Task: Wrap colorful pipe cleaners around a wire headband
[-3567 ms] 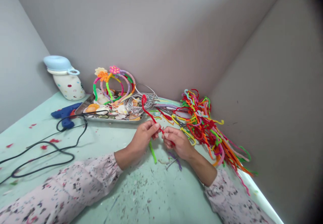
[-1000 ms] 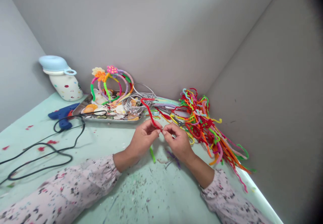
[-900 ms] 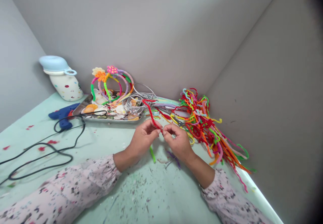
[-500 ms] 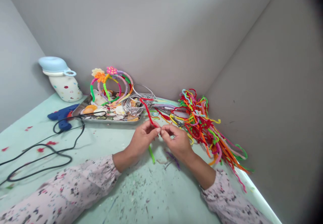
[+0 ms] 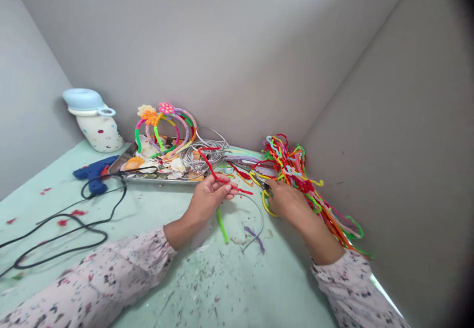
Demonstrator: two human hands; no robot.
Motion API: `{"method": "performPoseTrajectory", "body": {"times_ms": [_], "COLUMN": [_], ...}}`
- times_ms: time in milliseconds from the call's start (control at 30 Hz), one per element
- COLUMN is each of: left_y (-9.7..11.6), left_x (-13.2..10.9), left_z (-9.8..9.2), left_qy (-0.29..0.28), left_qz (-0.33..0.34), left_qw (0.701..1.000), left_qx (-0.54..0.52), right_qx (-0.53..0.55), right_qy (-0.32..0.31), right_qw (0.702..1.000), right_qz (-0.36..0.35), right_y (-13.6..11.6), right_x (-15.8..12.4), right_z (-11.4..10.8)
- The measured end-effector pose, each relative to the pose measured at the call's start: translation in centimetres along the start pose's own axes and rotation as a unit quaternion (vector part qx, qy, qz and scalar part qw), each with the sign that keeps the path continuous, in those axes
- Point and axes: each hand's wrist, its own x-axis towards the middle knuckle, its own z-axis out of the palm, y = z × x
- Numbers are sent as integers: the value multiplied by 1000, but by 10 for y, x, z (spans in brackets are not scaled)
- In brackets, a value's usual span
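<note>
My left hand (image 5: 213, 195) pinches a bent red pipe cleaner (image 5: 208, 163), whose short end sticks out to the right of the fingers. A thin grey wire hoop (image 5: 262, 219) also comes from the same fingers and curves down over the table. My right hand (image 5: 283, 197) is closed at the scissors (image 5: 262, 184), beside the pile of coloured pipe cleaners (image 5: 292, 160); its fingertips are partly hidden. Yellow loops lie around the scissors. A green piece (image 5: 222, 227) and a purple piece (image 5: 255, 239) lie below the hands.
A metal tray (image 5: 163, 182) holds shells, grey wire hoops and colourful headbands (image 5: 157, 130) with flowers. Left of it are a blue glue gun (image 5: 94, 172) with a black cord (image 5: 66, 222) and a white bottle (image 5: 99, 133) with a blue lid. Walls stand behind and right.
My right hand has left the red pipe cleaner and moved right to the scissors. My left hand still holds the red pipe cleaner, and the wire hoop's curve now shows. The view has shifted slightly.
</note>
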Motion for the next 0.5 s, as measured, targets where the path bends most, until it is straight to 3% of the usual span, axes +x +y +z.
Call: {"method": "performPoseTrajectory", "body": {"times_ms": [133, 267, 367, 500], "left_y": [2, 4, 5, 7], "left_x": [1, 3, 4, 5], "left_z": [1, -1, -3, -3], "left_qy": [6, 13, 17, 16], "left_qz": [3, 27, 49, 52], "left_qw": [1000, 998, 997, 997], "left_qx": [22, 54, 61, 60], "right_qx": [88, 231, 348, 485], "right_qy": [-15, -41, -66, -126], "right_qw": [996, 972, 934, 865], "right_qz": [10, -12, -43, -42], "right_y": [9, 24, 30, 31], "right_x": [4, -1, -8, -8], "right_z": [-6, -28, -39, -36]}}
